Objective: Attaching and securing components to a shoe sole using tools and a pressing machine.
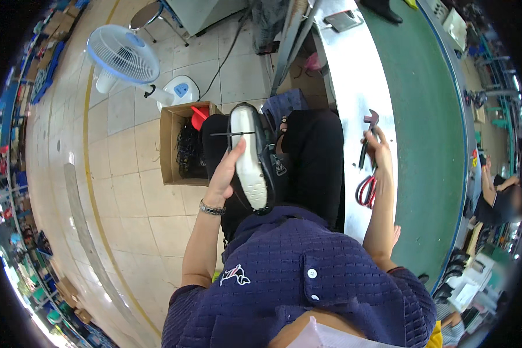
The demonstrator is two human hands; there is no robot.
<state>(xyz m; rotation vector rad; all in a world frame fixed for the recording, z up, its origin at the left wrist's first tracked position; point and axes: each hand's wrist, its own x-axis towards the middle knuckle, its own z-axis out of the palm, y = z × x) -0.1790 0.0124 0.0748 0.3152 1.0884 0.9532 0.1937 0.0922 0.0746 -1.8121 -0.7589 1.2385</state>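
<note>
My left hand [224, 173] grips a shoe [248, 156] over my lap, its pale underside facing up and its black upper turned down. The toe points away from me, and small marks dot the heel end. A thin black strip [232, 134] crosses the underside near my thumb; what it is I cannot tell. A buckled strap [279, 165] hangs off the shoe's right side. Over the metal bench at my right, my right hand [380, 153] has its fingers closed around a hammer [371, 119] with a dark handle. Beside its wrist lies a red-handled tool [365, 191], partly hidden.
A cardboard box [169, 145] with black pieces and a red object stands left of my legs. Beyond it is a white-and-blue fan [123, 55]. The metal bench [354, 75] borders a green conveyor-like surface [426, 145]. Another person [496, 200] sits far right.
</note>
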